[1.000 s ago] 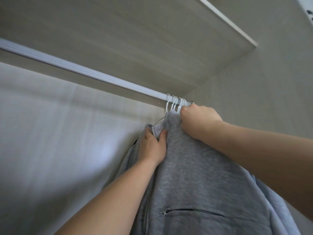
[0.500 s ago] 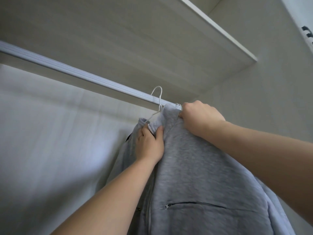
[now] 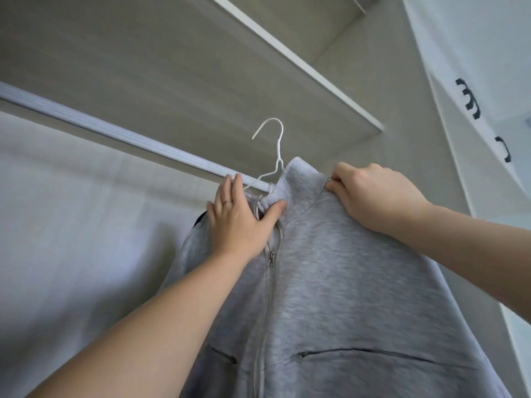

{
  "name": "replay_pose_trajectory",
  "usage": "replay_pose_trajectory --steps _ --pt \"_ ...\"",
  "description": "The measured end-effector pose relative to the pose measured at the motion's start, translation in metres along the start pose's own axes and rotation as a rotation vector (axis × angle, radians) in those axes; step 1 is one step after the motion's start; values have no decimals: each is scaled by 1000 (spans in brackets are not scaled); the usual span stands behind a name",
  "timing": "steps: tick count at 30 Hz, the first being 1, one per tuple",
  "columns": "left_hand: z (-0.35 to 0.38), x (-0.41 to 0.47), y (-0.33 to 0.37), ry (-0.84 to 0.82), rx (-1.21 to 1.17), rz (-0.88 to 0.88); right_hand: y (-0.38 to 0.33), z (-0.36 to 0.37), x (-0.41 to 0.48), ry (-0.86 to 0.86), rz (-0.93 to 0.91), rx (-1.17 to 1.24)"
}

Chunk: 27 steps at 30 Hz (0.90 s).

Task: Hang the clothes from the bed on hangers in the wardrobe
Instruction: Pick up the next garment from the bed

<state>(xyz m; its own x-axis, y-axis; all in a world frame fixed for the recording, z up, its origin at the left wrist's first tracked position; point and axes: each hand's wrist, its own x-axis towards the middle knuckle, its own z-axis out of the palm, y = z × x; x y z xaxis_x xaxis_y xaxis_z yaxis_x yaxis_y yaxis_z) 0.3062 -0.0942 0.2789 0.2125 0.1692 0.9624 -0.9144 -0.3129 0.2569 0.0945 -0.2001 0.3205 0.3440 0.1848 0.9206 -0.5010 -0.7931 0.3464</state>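
Note:
A grey zip-up jacket (image 3: 330, 268) hangs on a white wire hanger (image 3: 277, 139), whose hook stands free above the wardrobe rail (image 3: 115, 133) and touches nothing. My left hand (image 3: 238, 222) lies flat on the jacket's left shoulder, fingers straight and reaching the rail, thumb pressing the collar. My right hand (image 3: 373, 193) grips the jacket's right shoulder with curled fingers, over the hanger's end. The rest of the hanger is hidden under the fabric.
A shelf (image 3: 287, 61) runs close above the rail. The wardrobe's side wall (image 3: 402, 110) is just right of the jacket. White doors with black handles (image 3: 471, 101) stand at the far right. A dark garment edge (image 3: 201, 219) peeks out behind the jacket's left shoulder.
The hanger hook has risen higher above the rail. My hands have spread apart to the two shoulders, and my left hand has gone from gripping the collar to lying flat.

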Motion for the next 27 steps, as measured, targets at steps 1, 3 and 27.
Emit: replay_pose_trajectory --steps 1,3,27 --pt "-4 -2 12 11 15 19 11 -10 -7 11 -12 -23" --pt "-8 -7 39 26 27 58 33 -30 -22 17 -20 -60" --pt "51 -253 520 -464 -697 244 336 -346 -333 -297 342 -420"
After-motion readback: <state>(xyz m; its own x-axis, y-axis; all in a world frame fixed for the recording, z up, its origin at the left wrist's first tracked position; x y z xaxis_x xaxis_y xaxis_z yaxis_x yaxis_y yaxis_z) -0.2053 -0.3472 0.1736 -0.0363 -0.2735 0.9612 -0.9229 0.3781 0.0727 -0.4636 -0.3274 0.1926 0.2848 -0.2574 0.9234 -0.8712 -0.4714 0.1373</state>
